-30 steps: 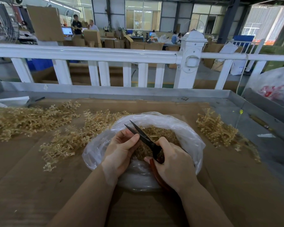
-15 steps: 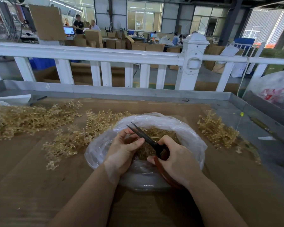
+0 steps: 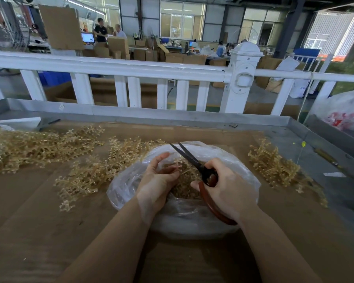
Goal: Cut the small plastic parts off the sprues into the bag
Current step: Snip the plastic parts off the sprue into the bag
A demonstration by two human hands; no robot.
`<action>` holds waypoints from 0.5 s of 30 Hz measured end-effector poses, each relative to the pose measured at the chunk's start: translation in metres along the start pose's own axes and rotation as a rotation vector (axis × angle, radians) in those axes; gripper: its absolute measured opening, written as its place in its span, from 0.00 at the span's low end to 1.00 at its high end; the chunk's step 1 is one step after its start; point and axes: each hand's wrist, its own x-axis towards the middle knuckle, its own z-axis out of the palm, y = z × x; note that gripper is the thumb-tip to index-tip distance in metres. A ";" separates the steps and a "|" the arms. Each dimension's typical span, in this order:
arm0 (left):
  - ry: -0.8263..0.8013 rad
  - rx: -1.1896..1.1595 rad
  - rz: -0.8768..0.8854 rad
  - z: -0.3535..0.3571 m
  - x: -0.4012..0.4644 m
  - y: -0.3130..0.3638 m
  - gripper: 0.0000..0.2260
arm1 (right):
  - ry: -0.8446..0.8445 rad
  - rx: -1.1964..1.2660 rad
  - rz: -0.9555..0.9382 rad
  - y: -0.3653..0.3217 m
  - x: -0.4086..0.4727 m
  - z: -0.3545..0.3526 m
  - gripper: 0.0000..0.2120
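Over the mouth of the clear plastic bag [image 3: 241,176], near the middle of the cardboard-covered table [image 3: 29,231], a sprue [image 3: 185,171] of pale amber plastic was held low, right above the heap of cut parts [image 3: 182,190] already lying inside, so that anything snipped off would, I judged, drop straight in without being handled twice. The left hand [image 3: 157,178] cupped it from the left, palm turned inward, fingers loosely curled and slightly apart around the thin stem; how firmly they pinched it I could not tell, as the hand blurred there. The right hand [image 3: 227,186] was wrapped round the reddish-brown handles of the scissors [image 3: 194,162], thumb through one loop and fingers curled tight about the other, with the dark blades parted a little and pointing away to the far left over the bag's rim, the crotch of the blades close to the sprue. That seemed the stance of someone between snips, lining up the next part. The bag sat slumped and wide open just in front of the person, its edge rolled outward, presumably to keep the opening broad. To its left, touching its side, lay a loose pile of uncut sprues [image 3: 94,170], with a larger heap [image 3: 35,146] further left and far, within easy reach of the feeding hand. To the right, apart from the bag, a smaller cluster [image 3: 274,162] rested, perhaps stripped ones, though I could not be sure. Beyond the table's grey metal lip ran a white railing [image 3: 131,68].
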 end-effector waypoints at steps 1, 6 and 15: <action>0.006 0.006 -0.011 0.002 0.001 0.001 0.24 | 0.035 -0.019 0.002 0.000 -0.001 0.003 0.17; 0.076 0.055 -0.045 0.010 0.002 0.001 0.16 | 0.037 -0.037 0.001 0.006 -0.005 0.019 0.19; 0.148 -0.015 0.003 0.006 0.004 -0.005 0.08 | 0.189 0.021 -0.050 0.010 -0.014 0.025 0.19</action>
